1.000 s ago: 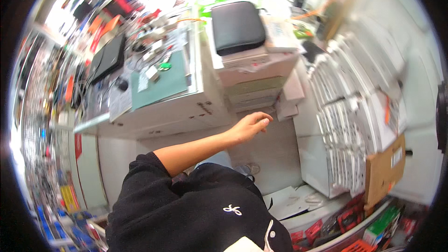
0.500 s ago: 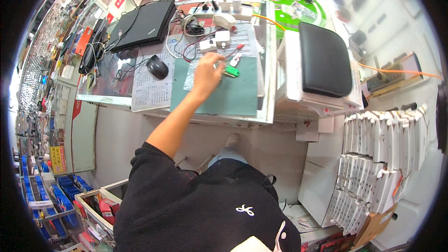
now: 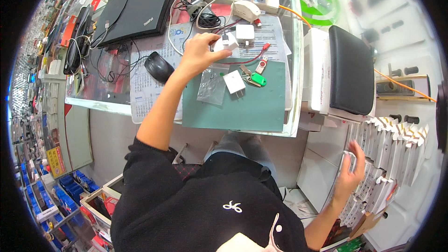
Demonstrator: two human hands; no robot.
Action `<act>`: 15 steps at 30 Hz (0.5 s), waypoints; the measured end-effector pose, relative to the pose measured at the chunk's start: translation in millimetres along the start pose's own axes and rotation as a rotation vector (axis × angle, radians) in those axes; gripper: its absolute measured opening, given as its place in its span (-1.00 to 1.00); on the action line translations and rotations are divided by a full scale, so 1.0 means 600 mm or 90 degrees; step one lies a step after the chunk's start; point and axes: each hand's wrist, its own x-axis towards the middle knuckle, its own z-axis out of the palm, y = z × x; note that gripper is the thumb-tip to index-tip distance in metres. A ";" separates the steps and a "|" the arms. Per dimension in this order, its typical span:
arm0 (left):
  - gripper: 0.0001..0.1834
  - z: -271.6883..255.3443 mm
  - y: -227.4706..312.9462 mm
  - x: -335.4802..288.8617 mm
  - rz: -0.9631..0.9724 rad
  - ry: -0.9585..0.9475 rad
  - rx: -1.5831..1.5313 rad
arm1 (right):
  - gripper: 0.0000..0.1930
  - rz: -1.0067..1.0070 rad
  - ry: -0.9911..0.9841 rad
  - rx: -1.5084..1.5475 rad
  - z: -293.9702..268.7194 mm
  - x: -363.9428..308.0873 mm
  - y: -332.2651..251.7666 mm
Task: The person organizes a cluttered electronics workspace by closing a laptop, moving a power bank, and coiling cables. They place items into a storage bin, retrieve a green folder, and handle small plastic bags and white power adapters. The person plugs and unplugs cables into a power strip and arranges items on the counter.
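My left hand (image 3: 200,55) reaches over the desk, thumb and fingers closed around a white charger (image 3: 227,41) with a cable plugged in. Beside it lies a second white charger (image 3: 245,31). On the green mat (image 3: 233,112) sits a white plug adapter (image 3: 234,84) with its prongs toward me, between a clear plastic bag (image 3: 212,86) and keys with a green tag (image 3: 257,79). A red-and-white USB stick (image 3: 262,65) and a red cable (image 3: 254,58) lie just above the keys. My right hand (image 3: 349,172) hangs right of the desk, fingers curved and apart, holding nothing visible.
A closed black laptop (image 3: 133,11) and a black mouse (image 3: 158,67) are on the left, with tangled cables. A power strip (image 3: 261,1) runs along the back. Right of the desk stand a black cushion (image 3: 352,70) on boxes and stacked white boxes (image 3: 392,144).
My left hand has moved from the mat to the charger behind it, uncovering the plug adapter on the mat. My right hand has come into view. The whole view has shifted.
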 end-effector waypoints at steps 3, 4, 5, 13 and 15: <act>-0.32 -0.035 0.013 -0.035 -0.098 -0.118 -0.729 | -0.67 -0.144 -0.143 0.111 0.094 0.074 -0.084; -0.27 -0.040 0.023 -0.050 -0.088 -0.128 -0.940 | -0.66 -0.202 -0.173 0.116 0.122 0.098 -0.102; -0.22 -0.046 0.034 -0.062 -0.053 -0.164 -0.978 | -0.66 -0.249 -0.203 0.152 0.147 0.120 -0.118; -0.25 -0.040 0.121 -0.122 0.067 0.002 -0.787 | -0.50 -0.449 -0.300 0.087 0.379 0.281 -0.164; -0.26 -0.032 0.128 -0.127 0.035 0.053 -0.746 | -0.45 -0.474 -0.306 0.033 0.422 0.298 -0.158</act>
